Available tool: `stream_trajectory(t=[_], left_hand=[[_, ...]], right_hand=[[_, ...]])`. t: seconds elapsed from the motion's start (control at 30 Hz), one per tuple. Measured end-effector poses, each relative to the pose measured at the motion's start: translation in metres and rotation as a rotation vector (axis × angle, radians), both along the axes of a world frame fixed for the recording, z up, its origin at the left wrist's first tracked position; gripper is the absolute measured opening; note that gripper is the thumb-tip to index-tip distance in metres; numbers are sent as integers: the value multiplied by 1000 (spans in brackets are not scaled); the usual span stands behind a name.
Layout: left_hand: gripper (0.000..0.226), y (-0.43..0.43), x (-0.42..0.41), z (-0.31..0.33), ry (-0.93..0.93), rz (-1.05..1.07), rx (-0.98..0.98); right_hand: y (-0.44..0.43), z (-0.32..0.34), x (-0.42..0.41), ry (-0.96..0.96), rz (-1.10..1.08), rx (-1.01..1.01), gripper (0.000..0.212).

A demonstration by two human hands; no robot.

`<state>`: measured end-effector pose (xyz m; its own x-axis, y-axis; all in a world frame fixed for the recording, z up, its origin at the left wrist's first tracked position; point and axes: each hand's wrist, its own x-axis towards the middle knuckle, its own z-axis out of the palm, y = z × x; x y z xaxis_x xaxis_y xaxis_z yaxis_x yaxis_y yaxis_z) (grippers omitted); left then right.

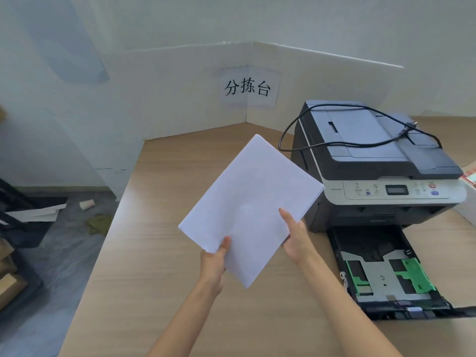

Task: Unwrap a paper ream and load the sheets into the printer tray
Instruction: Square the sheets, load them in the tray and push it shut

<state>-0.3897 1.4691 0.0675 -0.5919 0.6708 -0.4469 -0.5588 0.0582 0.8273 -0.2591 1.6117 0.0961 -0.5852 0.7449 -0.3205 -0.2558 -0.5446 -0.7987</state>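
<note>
Printer [371, 161] on table [159, 266] at 2 o'clock, cable [334, 144] lying on its lid. Tray [386, 274] pulled out in front of printer, at 4 o'clock. Paper stack [247, 202] held above table centre: left hand [215, 261] at 7 o'clock corner, right hand [296, 235] at 5 o'clock edge. Sign [248, 87] on partition [180, 94] at 12 o'clock, behind table.

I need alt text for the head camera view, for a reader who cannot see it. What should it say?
Two bare hands, the left hand and the right hand, hold a stack of white paper above a wooden table. To the right stands a grey printer with its paper tray pulled out and empty, and a black cable lying on its lid.
</note>
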Motion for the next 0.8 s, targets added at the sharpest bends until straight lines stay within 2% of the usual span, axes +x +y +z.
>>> stream_trajectory(t=[0.07,0.13,0.17,0.23,0.27,0.33,0.4,0.43,0.47,0.53,0.63,0.7,0.8], left_hand=[[30,-8,-3,8,23,-182,28],[48,-20,-30,18,8,-442,72],[55,-27,-52,24,-55,-519,135],[67,-37,-92,40,-280,-525,284],[74,-37,-107,48,-315,-532,313],[80,-29,-116,60,-112,-683,189],[66,-14,-102,63,147,-915,-3],[54,-8,-92,62,209,-950,-68],[41,-1,-81,57,239,-915,-93],[25,7,-63,43,320,-715,-73],[19,12,-39,23,501,-391,-70],[19,10,-24,5,511,-311,-87],[13,-4,-5,-25,448,-283,-171]], right_hand=[[4,6,-3,-2,-135,22,20],[10,10,1,-46,-159,75,21],[13,12,6,-68,-142,104,22],[18,16,18,-108,-79,149,28],[19,18,24,-123,-36,161,31],[18,20,30,-152,61,178,31],[12,18,27,-199,145,215,28],[9,17,24,-224,160,235,26],[6,16,21,-243,152,256,24],[0,12,18,-269,89,284,20],[-7,3,17,-312,15,345,17],[-14,-6,18,-365,16,355,8],[-27,-33,27,-476,36,262,14]])
